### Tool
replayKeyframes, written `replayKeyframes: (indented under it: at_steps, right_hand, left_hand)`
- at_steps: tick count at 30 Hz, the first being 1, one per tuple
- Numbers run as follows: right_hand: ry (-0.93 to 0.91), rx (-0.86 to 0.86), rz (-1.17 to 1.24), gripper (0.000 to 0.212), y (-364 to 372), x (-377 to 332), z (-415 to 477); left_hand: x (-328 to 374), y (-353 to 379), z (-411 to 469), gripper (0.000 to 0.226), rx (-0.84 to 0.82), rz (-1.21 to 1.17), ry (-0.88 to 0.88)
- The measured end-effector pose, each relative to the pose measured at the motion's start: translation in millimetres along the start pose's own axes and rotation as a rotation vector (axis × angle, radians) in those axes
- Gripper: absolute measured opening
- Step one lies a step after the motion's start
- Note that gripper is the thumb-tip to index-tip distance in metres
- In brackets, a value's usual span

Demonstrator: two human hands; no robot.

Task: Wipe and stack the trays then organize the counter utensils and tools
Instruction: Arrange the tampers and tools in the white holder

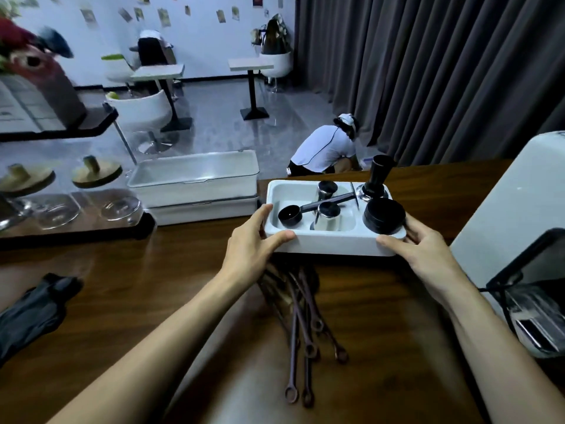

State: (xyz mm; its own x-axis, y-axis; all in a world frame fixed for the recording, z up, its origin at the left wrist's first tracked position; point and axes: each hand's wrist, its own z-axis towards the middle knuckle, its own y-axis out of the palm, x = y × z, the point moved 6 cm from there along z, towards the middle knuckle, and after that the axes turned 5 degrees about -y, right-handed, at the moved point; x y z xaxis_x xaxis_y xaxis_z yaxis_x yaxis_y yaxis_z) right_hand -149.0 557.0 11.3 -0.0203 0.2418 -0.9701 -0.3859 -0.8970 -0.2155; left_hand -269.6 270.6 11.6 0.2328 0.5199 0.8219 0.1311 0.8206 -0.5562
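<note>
Tool tray (333,243) sits near the counter's (153,270) far edge; our left hand (256,240) and right hand (420,247) clamp fingers round its near corners. We keep it level so the tamper (377,179) doesn't tip

Crouching person (324,149) beside grey curtain (434,71)

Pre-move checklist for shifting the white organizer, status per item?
1. Left hand grips the white organizer at its near left corner: ok.
2. Right hand grips its near right corner: ok.
3. Tamper upright at the back right: ok.
4. Black scoop secured: not ok, it lies loose, handle across a steel cup.
5. Organizer clear of the long-handled spoons: cannot tell, their ends run under its near edge.
</note>
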Motion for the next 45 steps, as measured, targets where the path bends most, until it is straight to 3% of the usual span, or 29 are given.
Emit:
replayKeyframes:
  at_steps: [16, 23, 37, 45]
  right_hand:
    - [-0.013, -0.096, 0.026, 0.072, 15, 51, 119]
    - [-0.027, -0.101, 0.023, 0.075, 24, 55, 138]
    - [-0.045, -0.118, 0.067, 0.074, 32, 66, 144]
    - [-0.021, -0.116, -0.033, 0.08, 32, 74, 146]
  left_hand:
    - [-25, 41, 90, 0.073, 0.001, 0.107, -0.097]
    - [-34, 43, 97, 0.074, 0.0, 0.105, -0.118]
    - [-46, 53, 100, 0.055, -0.033, 0.097, -0.116]
    - [-47, 49, 91, 0.074, -0.107, 0.117, -0.106]
